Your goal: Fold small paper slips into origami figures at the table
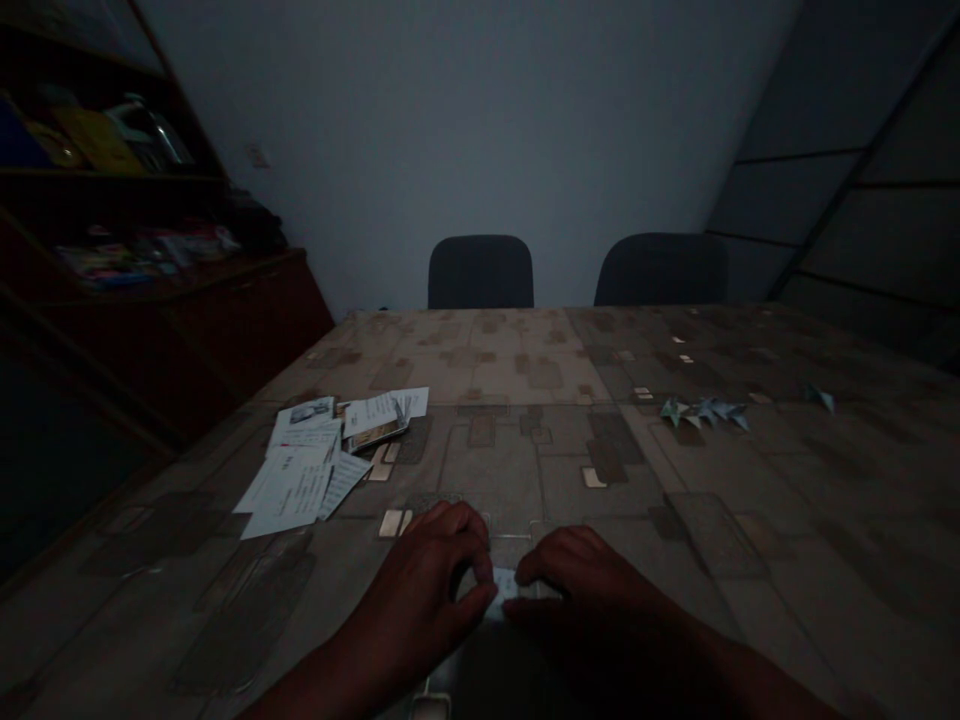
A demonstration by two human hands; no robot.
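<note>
Close to the table's near edge, a small pale piece of paper (505, 592) lies between my two hands. My left hand (442, 570) pinches its left side between thumb and fingers. On the other side, my right hand (577, 580) has its thumb and fingertips closed on the right side of the same paper. Both hands rest low over the tablecloth, and the fingers cover part of the paper. Dim light hides its folds and any print.
Printed cards and papers (289, 480) lie in a loose pile at the left. Several small folded paper pieces (705, 411) stand in a row at the right, with another folded piece (823, 398) farther right. Two dark chairs (480, 272) stand behind the patterned tablecloth (495, 450).
</note>
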